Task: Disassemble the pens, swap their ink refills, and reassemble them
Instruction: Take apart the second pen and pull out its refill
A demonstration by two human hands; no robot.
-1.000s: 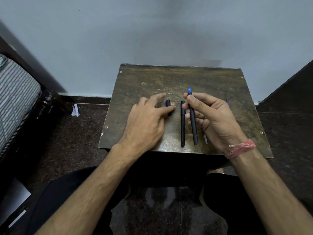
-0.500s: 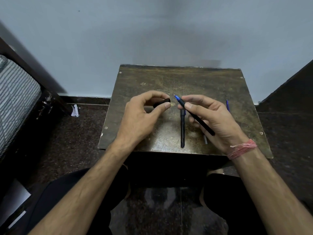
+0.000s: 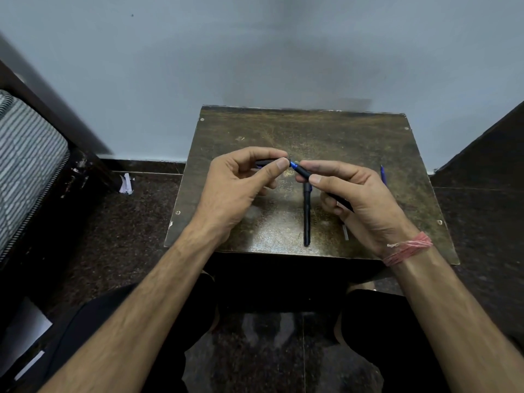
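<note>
- Head view: a small worn table (image 3: 326, 131) stands against a pale wall, and both bare hands work above the middle of its top.
- The left hand (image 3: 241, 182) is curled, with thumb and forefinger pinched on a short dark pen cap (image 3: 265, 163); the other fingers are folded loosely beneath. The cap lies sideways in that pinch, its mouth turned toward the right hand.
- The right hand (image 3: 360, 199) is closed around a dark pen barrel (image 3: 304, 173), thumb on top and fingers wrapped under. The barrel slants up and to the left out of the fist, above the table's middle.
- The barrel's blue tip (image 3: 293, 165) sits just at the left thumb, right at the cap's mouth; whether it has gone inside the cap cannot be told.
- A second dark pen (image 3: 306, 217) lies flat on the table, below the two hands, running from under the right thumb toward the table's near edge and stopping just short of it.
- A thin blue refill (image 3: 383, 175) lies on the table beyond the right hand, toward the table's right edge, mostly hidden by the hand.
- A small pale piece (image 3: 345, 232) shows on the table beside the right palm, near the front edge; what it is cannot be made out.
- A pink thread band (image 3: 408, 248) circles the right wrist, over the table's front right part.
</note>
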